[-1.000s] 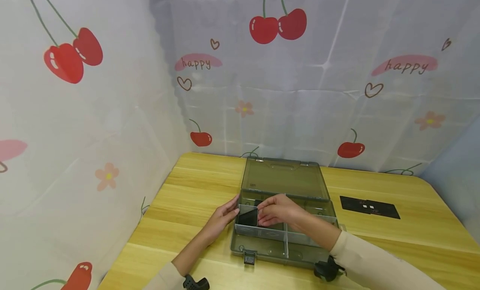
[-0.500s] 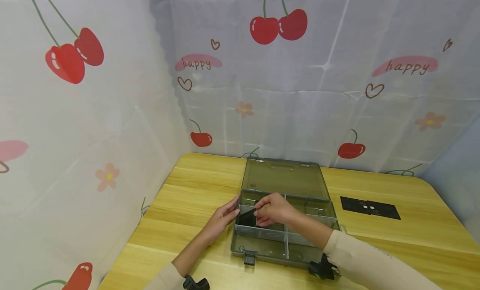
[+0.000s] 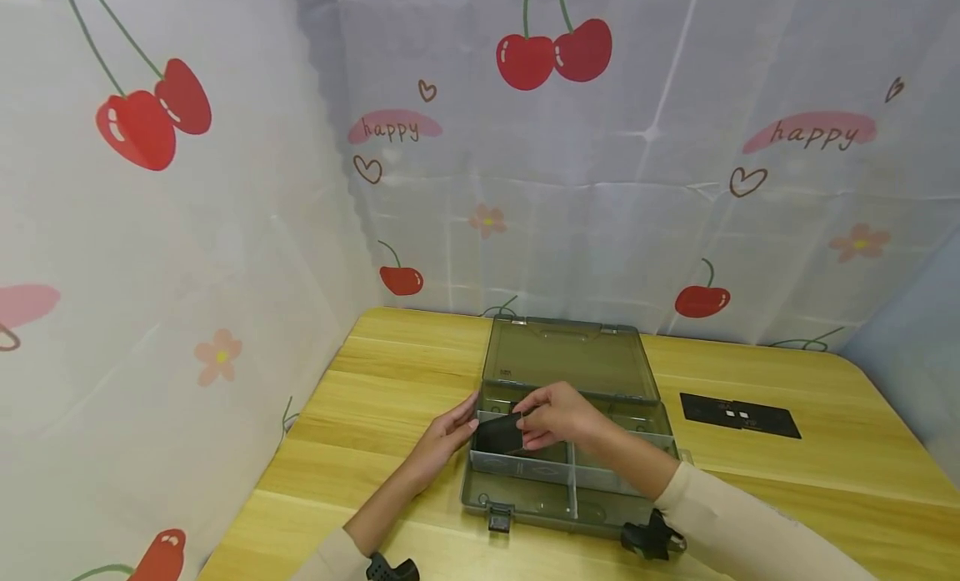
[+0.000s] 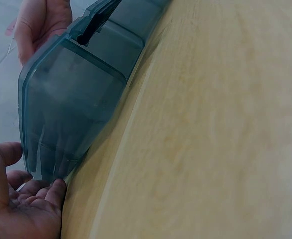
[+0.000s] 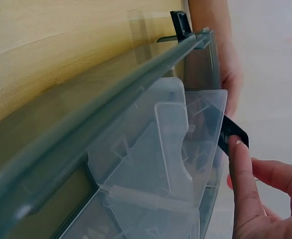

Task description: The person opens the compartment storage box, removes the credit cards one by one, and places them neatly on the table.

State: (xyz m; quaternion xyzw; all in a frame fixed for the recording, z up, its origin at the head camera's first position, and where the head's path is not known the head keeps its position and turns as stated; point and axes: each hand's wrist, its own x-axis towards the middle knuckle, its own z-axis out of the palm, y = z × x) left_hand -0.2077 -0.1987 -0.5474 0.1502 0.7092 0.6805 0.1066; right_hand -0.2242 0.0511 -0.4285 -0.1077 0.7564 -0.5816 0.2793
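A translucent grey-green divided storage box (image 3: 517, 498) lies open on the table in the head view. My right hand (image 3: 562, 414) is over its left middle compartment, pinching a black card (image 3: 498, 435) by its right end. In the right wrist view a rounded corner of the black card (image 5: 241, 135) shows under the fingertips, beyond clear plastic dividers (image 5: 151, 149). My left hand (image 3: 438, 443) holds the box's left side, thumb at the rim. In the left wrist view the left hand (image 4: 26, 204) has its fingers bent against the box wall (image 4: 69, 94).
The box's lid (image 3: 570, 356) leans back toward the cherry-print curtain (image 3: 592, 214). Two black cards (image 3: 708, 408) with white squares lie end to end on the wooden table (image 3: 405, 348) at right. A front latch (image 3: 499, 517) hangs down; the wrists wear black camera mounts (image 3: 652, 538).
My right hand moved slightly left, then back right and up, and the black card in its fingers now shows larger and shifted right. The left hand and the box have stayed put.
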